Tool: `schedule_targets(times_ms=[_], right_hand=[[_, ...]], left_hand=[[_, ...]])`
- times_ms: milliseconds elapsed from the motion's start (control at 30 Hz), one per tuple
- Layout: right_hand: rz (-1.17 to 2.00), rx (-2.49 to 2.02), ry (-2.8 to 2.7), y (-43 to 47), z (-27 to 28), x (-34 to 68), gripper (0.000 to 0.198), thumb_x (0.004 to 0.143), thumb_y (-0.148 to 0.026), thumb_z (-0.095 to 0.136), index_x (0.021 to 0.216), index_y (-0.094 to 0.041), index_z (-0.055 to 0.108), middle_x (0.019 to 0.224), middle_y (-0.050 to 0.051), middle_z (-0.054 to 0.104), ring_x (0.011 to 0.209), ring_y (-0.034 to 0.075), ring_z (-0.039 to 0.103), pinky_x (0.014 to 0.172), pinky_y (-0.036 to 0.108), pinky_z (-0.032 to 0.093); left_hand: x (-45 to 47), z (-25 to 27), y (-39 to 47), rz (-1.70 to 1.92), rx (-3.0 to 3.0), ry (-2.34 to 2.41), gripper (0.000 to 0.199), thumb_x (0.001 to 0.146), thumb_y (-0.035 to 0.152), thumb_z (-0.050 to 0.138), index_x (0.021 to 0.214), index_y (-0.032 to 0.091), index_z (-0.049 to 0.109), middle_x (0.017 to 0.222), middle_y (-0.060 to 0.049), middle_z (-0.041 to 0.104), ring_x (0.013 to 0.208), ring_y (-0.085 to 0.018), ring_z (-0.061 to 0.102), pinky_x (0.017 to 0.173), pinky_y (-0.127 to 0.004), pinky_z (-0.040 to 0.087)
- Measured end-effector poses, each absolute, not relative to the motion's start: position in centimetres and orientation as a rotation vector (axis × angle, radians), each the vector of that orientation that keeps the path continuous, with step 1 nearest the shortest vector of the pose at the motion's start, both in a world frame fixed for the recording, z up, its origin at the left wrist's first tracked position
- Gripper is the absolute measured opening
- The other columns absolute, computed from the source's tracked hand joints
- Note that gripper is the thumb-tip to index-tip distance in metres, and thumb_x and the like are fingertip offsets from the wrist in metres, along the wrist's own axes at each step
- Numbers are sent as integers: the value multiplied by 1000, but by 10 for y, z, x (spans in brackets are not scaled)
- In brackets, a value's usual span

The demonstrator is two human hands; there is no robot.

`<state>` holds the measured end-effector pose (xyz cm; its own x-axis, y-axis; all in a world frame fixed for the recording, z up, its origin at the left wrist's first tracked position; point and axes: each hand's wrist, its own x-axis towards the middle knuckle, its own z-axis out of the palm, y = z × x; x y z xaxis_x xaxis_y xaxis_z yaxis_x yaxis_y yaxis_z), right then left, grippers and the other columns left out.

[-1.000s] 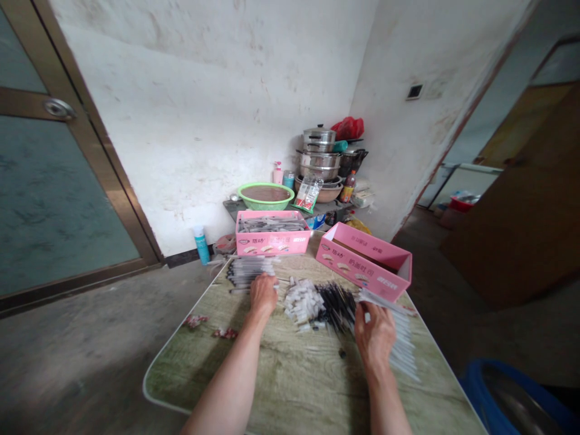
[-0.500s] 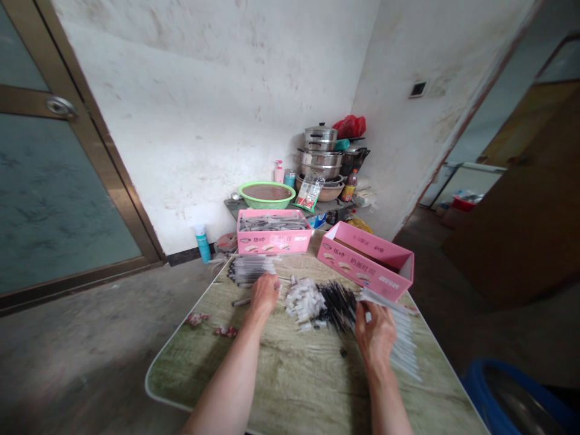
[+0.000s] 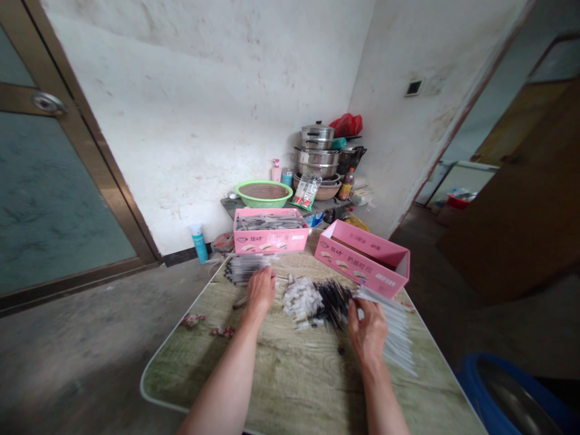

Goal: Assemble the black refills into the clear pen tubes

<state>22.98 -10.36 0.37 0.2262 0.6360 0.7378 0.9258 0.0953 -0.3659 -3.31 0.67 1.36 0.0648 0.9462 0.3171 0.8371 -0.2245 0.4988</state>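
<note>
You are curling your right hand between black sticks and clear tubes near the table's right edge, and your left hand just before pens at its far left corner, though what either is holding I cannot tell.

From here I have both forearms slanting inward, backs up: my left hand curls toward the table's far-left corner, my right hand, fingers bent, nearer the right edge.
</note>
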Motion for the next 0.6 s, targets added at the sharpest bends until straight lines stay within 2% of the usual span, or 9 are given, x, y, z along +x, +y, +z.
schedule_targets(times_ms=[167, 233, 367, 467, 533, 600], right_hand=[[-327, -1547, -1520, -102, 1, 223, 30, 95, -36, 47, 90, -15, 68, 79, 10, 68, 75, 23, 57, 70, 34, 43], [-261, -1518, -1516, -101, -2, 220, 31, 95, -37, 47, 91, -15, 68, 80, 10, 68, 76, 23, 58, 71, 34, 45], [25, -1501, -1530, -101, -3, 208, 34, 96, -41, 46, 94, -16, 69, 82, 9, 70, 74, 22, 62, 68, 31, 46], [313, -1485, -1562, -103, 3, 196, 39, 97, -44, 43, 82, -18, 68, 66, 4, 66, 61, 17, 60, 60, 27, 42], [465, -1441, -1574, -105, 7, 189, 46, 99, -46, 41, 70, -19, 64, 59, 2, 63, 56, 15, 57, 58, 26, 40], [598, -1385, -1573, -105, 10, 185, 49, 99, -48, 39, 67, -19, 63, 58, 2, 62, 56, 15, 56, 59, 25, 40]], left_hand=[[-36, 20, 11, 1717, 1800, 1387, 18, 90, 26, 54, 101, 20, 67, 99, -7, 71, 93, -22, 63, 84, -32, 46], [-36, 21, 14, 1903, 1514, 1203, 23, 89, 33, 57, 103, 19, 68, 100, -7, 71, 88, -20, 63, 78, -30, 47], [-29, 16, 18, 1884, 896, 847, 36, 73, 45, 74, 96, 17, 69, 85, -4, 69, 63, -12, 58, 56, -22, 43], [-20, 12, 17, 1790, 701, 708, 40, 63, 42, 83, 91, 17, 69, 82, -1, 66, 64, -10, 58, 56, -20, 44], [-13, 11, 14, 1738, 694, 681, 39, 62, 40, 84, 90, 17, 69, 81, 0, 65, 64, -10, 57, 56, -20, 45], [-5, 12, 9, 1691, 717, 670, 40, 62, 40, 84, 90, 16, 69, 79, 0, 64, 63, -9, 57, 56, -21, 45]])
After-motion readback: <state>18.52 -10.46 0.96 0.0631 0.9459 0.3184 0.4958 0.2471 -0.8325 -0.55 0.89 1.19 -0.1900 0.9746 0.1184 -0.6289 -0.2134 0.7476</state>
